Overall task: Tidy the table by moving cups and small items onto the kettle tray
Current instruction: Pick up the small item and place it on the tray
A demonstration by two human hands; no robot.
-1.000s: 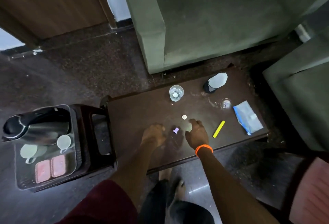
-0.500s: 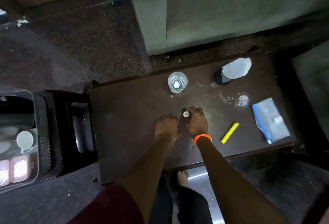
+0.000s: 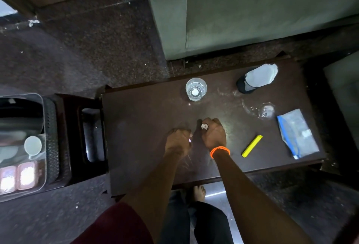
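Observation:
My right hand [image 3: 213,135], with an orange wristband, is closed over the middle of the dark table [image 3: 139,127] and pinches a small white round item [image 3: 204,126] at its fingertips. My left hand [image 3: 177,141] is curled beside it, with a small purple item [image 3: 190,140] showing at its fingers. A clear glass [image 3: 196,89] stands at the table's far edge. To the right lie a second clear glass on its side [image 3: 267,110], a yellow stick [image 3: 252,146] and a blue-edged plastic bag [image 3: 297,133]. The kettle tray [image 3: 49,139] sits at far left with a white cup [image 3: 32,145].
A dark cup covered with white paper [image 3: 256,78] stands at the table's far right. Two pink sachets [image 3: 18,177] lie on the tray, which rests on a low dark stand [image 3: 71,137]. A green sofa [image 3: 252,10] lies beyond the table. My bare foot [image 3: 198,193] is below the table's edge.
My right hand moved forward and closed on the white round item that lay on the table. My left hand closed around the purple item. The view shifted down and right.

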